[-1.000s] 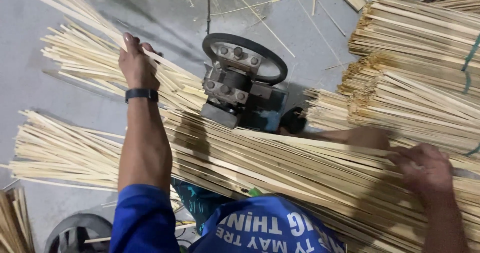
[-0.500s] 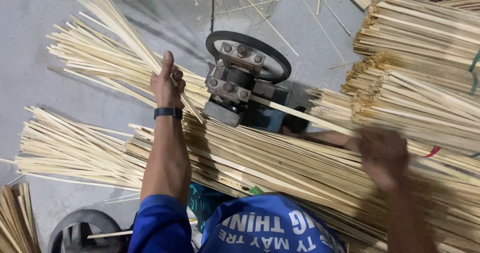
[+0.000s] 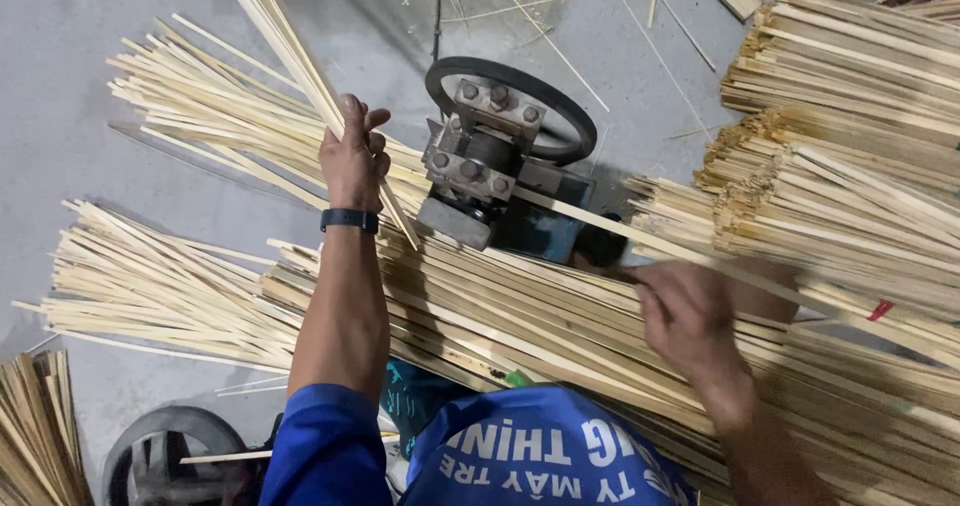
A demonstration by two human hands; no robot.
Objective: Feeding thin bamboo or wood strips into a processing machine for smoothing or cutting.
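My left hand (image 3: 354,156), with a black band on the wrist, grips a thin bunch of pale bamboo strips (image 3: 275,36) that slants up to the top left. My right hand (image 3: 688,311) is blurred and holds one long bamboo strip (image 3: 640,238) whose far end runs into the small grey splitting machine (image 3: 478,166) with its black wheel (image 3: 515,106). A thick stack of long strips (image 3: 520,316) lies across my lap between the two hands.
Fanned piles of split strips (image 3: 160,286) lie on the grey floor at left. Bundled strips (image 3: 850,116) are stacked at right. A darker bundle (image 3: 35,426) and a round black object (image 3: 165,451) sit at bottom left. Loose slivers litter the floor behind the machine.
My left hand has moved right and lifted a bunch of split strips off the left pile. My right hand has moved left, bringing a single strip to the machine.
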